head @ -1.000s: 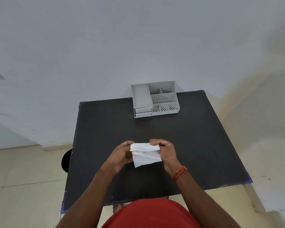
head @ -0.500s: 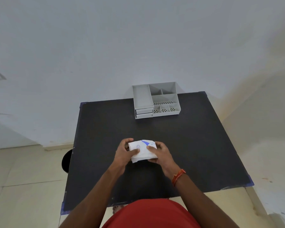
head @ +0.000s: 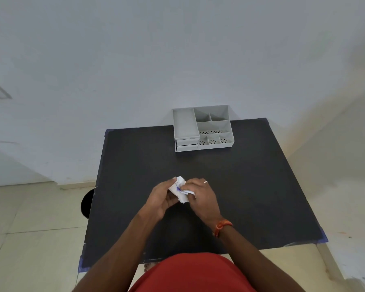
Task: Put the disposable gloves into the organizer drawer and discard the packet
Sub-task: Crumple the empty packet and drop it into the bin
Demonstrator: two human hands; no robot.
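Observation:
A white paper packet [head: 180, 189] with blue print is crumpled between both hands above the middle of the black table [head: 251, 186]. My left hand [head: 161, 197] grips its left side and my right hand [head: 202, 197] presses on its right side. The grey organizer [head: 202, 127] stands at the table's far edge, with open compartments on top and two small drawers [head: 187, 144] at its front left, both pushed in. No gloves are visible outside the packet.
A dark round bin [head: 86, 204] sits on the tiled floor beside the table's left edge, mostly hidden by it. A white wall rises behind the table. Blue tape marks the table corners.
The packet was held flat and unfolded a second ago. Both hands have since folded and squeezed it into a smaller crumpled bundle, staying in about the same spot.

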